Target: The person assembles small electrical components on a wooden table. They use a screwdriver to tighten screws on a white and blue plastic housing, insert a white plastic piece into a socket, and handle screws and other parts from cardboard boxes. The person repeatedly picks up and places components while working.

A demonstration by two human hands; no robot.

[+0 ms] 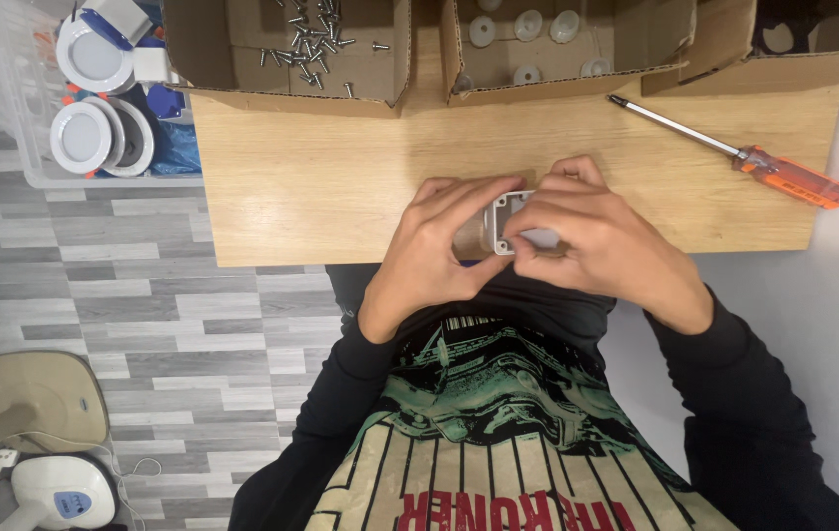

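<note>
Wooden table (pixel 341 187) serves as work surface. Left hand (pixel 434 251) and right hand (pixel 601 241) both closed around a small grey plastic box (pixel 510 221) at the table's near edge. Beyond it: orange-handled screwdriver (pixel 734 152), cardboard box of screws (pixel 287 49).

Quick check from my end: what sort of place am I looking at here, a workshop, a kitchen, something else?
Most likely a small assembly bench. A cardboard box of loose screws, an orange-handled screwdriver on the wooden table, and both hands, left hand and right hand, around a small white plastic housing.
</note>
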